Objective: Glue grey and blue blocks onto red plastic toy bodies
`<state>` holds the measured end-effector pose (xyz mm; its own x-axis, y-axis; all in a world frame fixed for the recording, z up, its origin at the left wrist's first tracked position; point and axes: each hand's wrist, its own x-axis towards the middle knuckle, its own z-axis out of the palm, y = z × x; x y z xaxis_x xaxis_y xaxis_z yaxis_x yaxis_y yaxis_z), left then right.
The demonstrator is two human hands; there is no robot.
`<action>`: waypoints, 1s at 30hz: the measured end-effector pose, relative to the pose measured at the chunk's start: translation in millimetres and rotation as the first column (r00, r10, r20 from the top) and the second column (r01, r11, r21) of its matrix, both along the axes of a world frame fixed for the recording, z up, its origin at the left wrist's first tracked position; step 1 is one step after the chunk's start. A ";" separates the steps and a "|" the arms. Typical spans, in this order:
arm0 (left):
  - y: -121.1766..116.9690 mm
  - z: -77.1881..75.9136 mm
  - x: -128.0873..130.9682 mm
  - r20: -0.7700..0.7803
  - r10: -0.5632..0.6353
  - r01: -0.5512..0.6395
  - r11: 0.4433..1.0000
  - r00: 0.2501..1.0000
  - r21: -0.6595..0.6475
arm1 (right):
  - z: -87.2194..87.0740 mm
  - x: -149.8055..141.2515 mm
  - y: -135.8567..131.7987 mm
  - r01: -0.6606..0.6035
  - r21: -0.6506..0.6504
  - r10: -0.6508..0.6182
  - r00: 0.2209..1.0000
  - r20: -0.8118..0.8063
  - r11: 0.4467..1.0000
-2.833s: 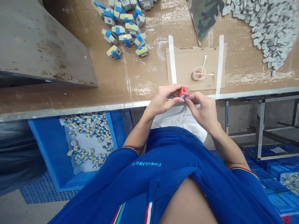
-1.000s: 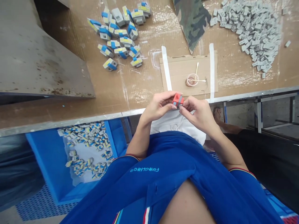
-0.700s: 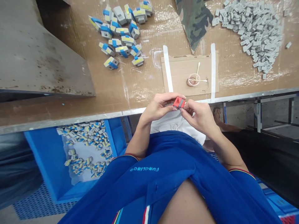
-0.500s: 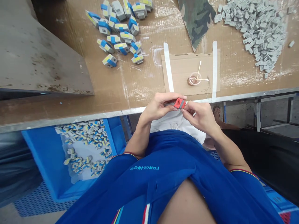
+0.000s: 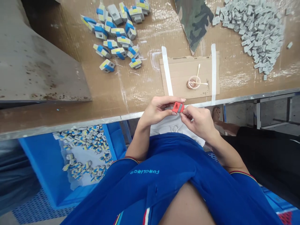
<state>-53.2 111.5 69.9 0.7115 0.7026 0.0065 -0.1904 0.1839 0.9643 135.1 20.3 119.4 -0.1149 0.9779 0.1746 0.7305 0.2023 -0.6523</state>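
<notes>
A small red and grey block (image 5: 177,107) is pinched between both my hands just off the near edge of the cardboard-covered table (image 5: 131,84). My left hand (image 5: 159,110) is closed round its left side, thumb under and fingers over. My right hand (image 5: 199,120) grips its right side with closed fingertips. Beyond the hands, a taped-down cardboard patch (image 5: 185,70) carries a small clear dish (image 5: 193,82) with two cotton swabs in it.
Several blue, yellow and grey blocks (image 5: 117,34) lie at the back left of the table. A heap of small grey parts (image 5: 255,25) lies back right, a camouflage cloth (image 5: 193,18) between them. A blue bin (image 5: 47,162) of similar pieces sits below left. Another person's leg (image 5: 229,126) shows right.
The red block has turned in my fingers from standing up to lying flatter. Both hands have stayed at the table edge; the view has drifted slightly.
</notes>
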 end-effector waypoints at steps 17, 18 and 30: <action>0.7 5.4 -5.2 -0.112 0.023 -0.028 0.999 0.993 -0.044 | -2.4 -6.6 0.9 -0.023 -0.064 0.035 0.982 0.184 0.998; 1.1 5.0 -5.4 -0.119 0.015 -0.020 0.999 0.993 -0.041 | -3.4 -6.1 1.3 -0.020 -0.080 0.034 0.983 0.181 0.997; 3.1 0.7 -5.6 -0.131 0.006 -0.004 1.000 0.991 0.016 | -4.5 -4.2 7.3 -0.001 -0.187 0.014 0.998 0.069 0.982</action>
